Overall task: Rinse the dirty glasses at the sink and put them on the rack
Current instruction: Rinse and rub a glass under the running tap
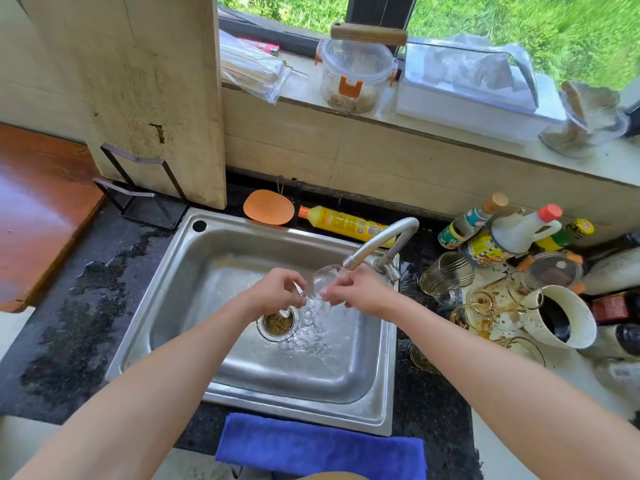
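Note:
A clear glass [322, 280] is held under the running tap [381, 239] above the steel sink [207, 271]. My left hand [277, 291] grips its left side and my right hand [360, 289] grips its right side. Water pours over the glass and splashes beside the drain strainer [277, 323]. Several dirty gold-rimmed glasses [498, 303] stand and lie on the counter to the right of the sink, stained brown. One ribbed glass [445, 277] leans nearest the tap. No rack for glasses is clearly visible.
A wooden cutting board [138, 91] stands in a black holder at the back left. A yellow detergent bottle [346, 223] and an orange scrubber [268, 206] lie behind the sink. Sauce bottles [512, 230] and a white mug [561, 317] crowd the right. A blue towel [318, 445] lies at the front edge.

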Available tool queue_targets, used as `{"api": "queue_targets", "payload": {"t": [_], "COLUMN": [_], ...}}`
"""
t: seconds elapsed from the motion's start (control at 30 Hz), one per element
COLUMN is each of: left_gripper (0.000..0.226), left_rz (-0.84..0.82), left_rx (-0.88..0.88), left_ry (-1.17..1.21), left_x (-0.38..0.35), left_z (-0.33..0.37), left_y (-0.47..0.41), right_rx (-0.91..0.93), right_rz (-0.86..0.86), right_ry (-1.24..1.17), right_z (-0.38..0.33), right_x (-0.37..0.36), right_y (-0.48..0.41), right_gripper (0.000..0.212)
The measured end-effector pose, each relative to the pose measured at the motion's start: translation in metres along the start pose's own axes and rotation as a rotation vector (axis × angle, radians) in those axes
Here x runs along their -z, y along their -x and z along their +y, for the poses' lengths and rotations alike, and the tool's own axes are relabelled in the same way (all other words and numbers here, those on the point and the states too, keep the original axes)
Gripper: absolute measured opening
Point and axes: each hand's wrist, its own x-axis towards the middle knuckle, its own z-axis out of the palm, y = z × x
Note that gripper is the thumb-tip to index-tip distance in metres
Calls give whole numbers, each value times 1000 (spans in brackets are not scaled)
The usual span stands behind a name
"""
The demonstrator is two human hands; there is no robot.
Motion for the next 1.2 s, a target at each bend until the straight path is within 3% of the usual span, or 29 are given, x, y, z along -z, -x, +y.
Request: {"api": "queue_targets", "payload": {"t": [0.1,0.23,0.4,0.47,0.6,0.73,0.8,0.87,1.0,1.1,1.2], "left_gripper": [12,9,10,14,14,18,12,6,11,10,25], "left_rz": [85,111,329,359,286,226,210,202,132,271,385], "left_rx": [-76,-116,-159,-161,-147,-135,-147,-165,-122,-105,-87], "left_ry": [-183,-312,-477,-461,-345,-262,-235,-220,-248,-403,-475], "left_x": [-7,-5,-13,-15,-10,-10,-12,-12,-10,-15,-17], "left_z": [1,-1,-6,-6,0,-5,-5,-3,-8,-9,-11], "left_y": [0,2,1,0,3,5,4,4,4,0,-4], "right_rx": [24,-5,-51,-52,33,1,7,9,-36,-57,-97], "right_rz": [113,-93,143,90,47,-64,-11,35,-112,77,-26], "right_ry": [-80,-2,-252,-264,-206,-165,-238,-270,-140,-305,-306], "right_z": [4,4,-7,-8,-9,-7,-7,-6,-1,-4,-10], "right_x": [-3,-3,-11,-16,-9,-1,-1,-4,-5,-9,-16], "right_y": [0,3,5,6,9,5,4,4,2,1,-1], "right_gripper": [19,26,23,20,14,12,5,13,12,15,22]}}
